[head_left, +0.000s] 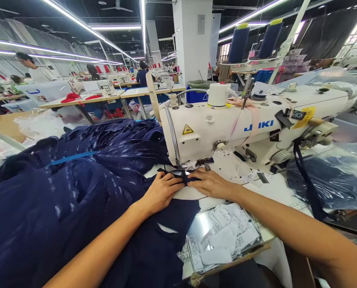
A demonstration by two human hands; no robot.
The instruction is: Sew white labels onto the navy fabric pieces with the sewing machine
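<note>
Two bare hands of mine meet at the needle area of a glossy cream sewing machine (196, 132), both on smooth, matte navy fabric (178, 224). My left hand (163, 190) lies palm down, its fingers bent a little and set close together on the cloth just left of the metal presser foot (184, 168). My right hand (210, 184) reaches in from the other side, fingertips on the cloth by the foot. I cannot tell whether either thumb pinches the fabric from below.

The cloth runs under the foot and drops over the table edge towards me. To my left it swells into a big, soft navy heap (106, 176), rippled into many thin folds, with a flat bright-blue strip (73, 158) across it.

On the machine arm, blue capitals spell JUKI, the U partly covered by a pale pink band (253, 120). A yellow warning triangle (187, 129) sits near the head, and a yellow sticker (304, 117) farther along lies beside a black tag whose lettering I read upside down and not surely.

Nearest me, a shiny, flat tray (196, 230) holds crumpled white labels (226, 232) printed in dark letters that look like "valege". Ruler-like marks show beside it. Two tapering navy thread cones (239, 45) with yellow tops stand behind the machine.
</note>
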